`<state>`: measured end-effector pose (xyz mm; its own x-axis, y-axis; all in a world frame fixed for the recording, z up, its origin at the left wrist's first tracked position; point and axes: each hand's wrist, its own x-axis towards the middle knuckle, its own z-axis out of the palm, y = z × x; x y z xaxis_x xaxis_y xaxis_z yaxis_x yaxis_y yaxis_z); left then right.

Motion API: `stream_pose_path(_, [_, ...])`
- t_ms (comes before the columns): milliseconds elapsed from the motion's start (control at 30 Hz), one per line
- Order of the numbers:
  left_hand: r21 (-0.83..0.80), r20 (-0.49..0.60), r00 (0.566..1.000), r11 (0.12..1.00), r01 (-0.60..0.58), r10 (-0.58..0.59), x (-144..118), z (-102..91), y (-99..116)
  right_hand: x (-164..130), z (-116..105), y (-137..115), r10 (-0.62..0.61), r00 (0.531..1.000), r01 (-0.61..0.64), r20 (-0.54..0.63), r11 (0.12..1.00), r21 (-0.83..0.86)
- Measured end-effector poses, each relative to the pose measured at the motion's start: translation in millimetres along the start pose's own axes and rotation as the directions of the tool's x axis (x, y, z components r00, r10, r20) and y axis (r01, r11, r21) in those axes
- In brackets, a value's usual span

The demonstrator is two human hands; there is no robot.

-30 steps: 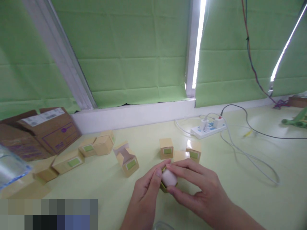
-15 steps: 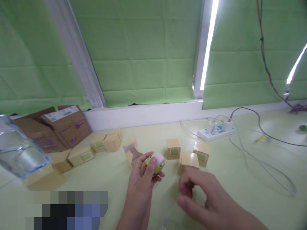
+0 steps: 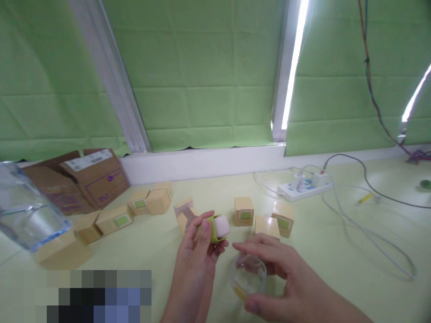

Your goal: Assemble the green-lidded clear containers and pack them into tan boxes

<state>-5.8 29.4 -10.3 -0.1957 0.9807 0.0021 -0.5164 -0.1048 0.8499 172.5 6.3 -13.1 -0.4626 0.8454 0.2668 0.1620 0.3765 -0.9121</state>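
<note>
On table (image 3: 336,260), left hand (image 3: 198,255) pinches green-white item (image 3: 216,227); right hand (image 3: 286,282) grips clear cup (image 3: 247,276); labels unreadable.

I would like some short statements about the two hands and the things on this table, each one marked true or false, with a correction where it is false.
1. The left hand holds a small green and white object. True.
2. The right hand is empty. False: it holds a clear round container.
3. The power strip has plugs in it. True.
4. The large brown carton stands at the right end of the table. False: it is at the left, near the window sill.
5. Several small tan boxes lie on the table beyond the hands. True.
</note>
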Motion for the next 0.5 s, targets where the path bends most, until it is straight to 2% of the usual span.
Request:
stream_pose_path(67, [0.0, 0.002, 1.0, 1.0, -0.018, 0.018, 0, 0.1, 1, -1, 0, 3, 0.066, 0.996, -0.06, -0.058, 0.992, 0.11])
stream_pose_path(133, [0.01, 0.032, 0.999, 0.999, -0.031, 0.031, -2, 1.7, 2, -1, 1, 6, 0.106, 0.989, -0.089, -0.106, 0.985, 0.146])
stream_pose_path(233, [0.047, 0.096, 0.995, 0.998, -0.042, 0.037, -8, 5.2, 5, 0, 1, 9, 0.088, 0.985, -0.065, -0.147, 0.986, 0.155])
stream_pose_path(333, [0.099, 0.156, 0.987, 0.994, -0.045, 0.029, -13, 6.9, 6, 1, -1, 10, 0.074, 0.988, -0.042, -0.139, 0.975, 0.217])
stream_pose_path(400, [0.145, 0.258, 0.966, 0.989, -0.038, -0.001, -15, 6.7, 5, 3, -2, 11, 0.056, 0.989, -0.026, -0.137, 0.977, 0.214])
stream_pose_path(500, [0.198, 0.415, 0.907, 0.98, -0.018, -0.067, -16, 6.7, 3, 5, -4, 11, 0.034, 0.985, -0.014, -0.169, 0.992, 0.122])
